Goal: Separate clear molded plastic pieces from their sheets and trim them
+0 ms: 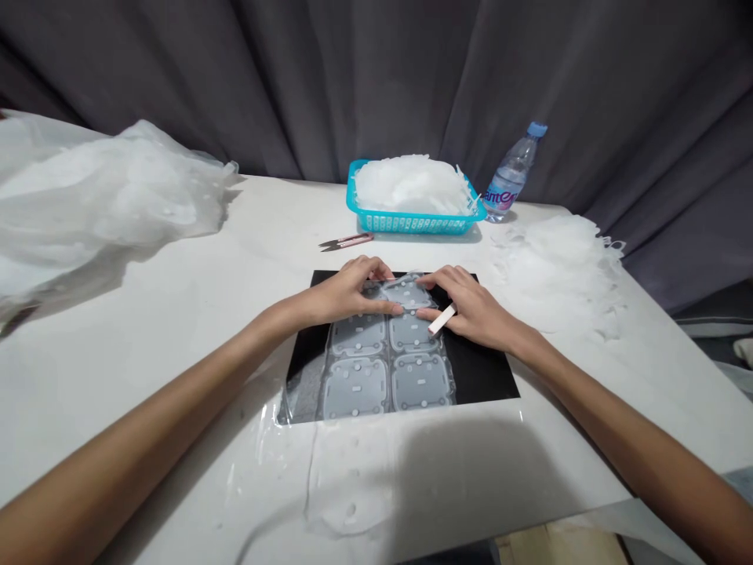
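A translucent moulded sheet [356, 386] with rounded-square panels in two columns lies over a black board [485, 365]. My left hand [353, 290] is at the sheet's far end, thumb and fingers closed round the left edge of a raised panel [407, 292]. Across from it, my right hand [471, 310] has its fingertips on the panel's right side. A short white stick-like tool [442, 319] is tucked in the right hand, its tip pointing down toward the sheet. The near end of the sheet hangs past the board onto the white table, where it is hard to make out.
Thread snips [347, 242] lie beyond the board. Behind them stands a turquoise basket [417, 224] heaped with translucent white pieces, with a water bottle [511, 176] beside it. A pile of similar pieces [558, 271] lies right; a large plastic bag [106, 196] lies left.
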Demonstrator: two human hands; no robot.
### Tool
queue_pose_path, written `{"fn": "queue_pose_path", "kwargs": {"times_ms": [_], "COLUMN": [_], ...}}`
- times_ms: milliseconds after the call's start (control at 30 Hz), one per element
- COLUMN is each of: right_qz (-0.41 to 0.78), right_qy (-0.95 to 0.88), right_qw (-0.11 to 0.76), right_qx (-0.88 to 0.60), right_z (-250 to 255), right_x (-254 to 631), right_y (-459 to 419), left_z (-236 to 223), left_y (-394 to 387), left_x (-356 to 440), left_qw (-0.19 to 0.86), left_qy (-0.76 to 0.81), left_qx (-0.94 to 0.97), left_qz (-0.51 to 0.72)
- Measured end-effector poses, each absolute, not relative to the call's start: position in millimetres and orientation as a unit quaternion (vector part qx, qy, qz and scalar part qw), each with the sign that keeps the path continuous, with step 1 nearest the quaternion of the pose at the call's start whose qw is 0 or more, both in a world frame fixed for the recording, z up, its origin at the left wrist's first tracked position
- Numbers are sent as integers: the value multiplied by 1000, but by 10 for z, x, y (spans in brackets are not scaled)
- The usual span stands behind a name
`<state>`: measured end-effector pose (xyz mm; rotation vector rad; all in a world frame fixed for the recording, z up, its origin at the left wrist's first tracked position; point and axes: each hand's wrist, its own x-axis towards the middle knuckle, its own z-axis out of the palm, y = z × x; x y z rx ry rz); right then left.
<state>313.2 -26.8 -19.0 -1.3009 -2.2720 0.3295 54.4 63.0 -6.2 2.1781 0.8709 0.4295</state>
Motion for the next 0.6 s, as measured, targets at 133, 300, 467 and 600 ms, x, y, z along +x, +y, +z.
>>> {"fn": "queue_pose_path", "kwargs": {"times_ms": [133,300,467,600], "right_qz": [91,50,-49,-123], "right_qy": [-836,-857,-877,-872], "right_qw": [285,320,302,331], "right_qx": [-460,-401,-370,-340], "right_z": [-176,-135,-188,-220], "right_x": [3121,3096,3045,3004], "right_y": [-267,-278,-287,-307], "left_z": [-3,161,226,215], "left_y": [582,521,510,526], "left_x": [566,606,625,594], "left_qw": [385,484,508,519], "left_qy": [344,332,326,333], "left_qx": [838,797,776,764], "left_qz": [176,141,183,190]}}
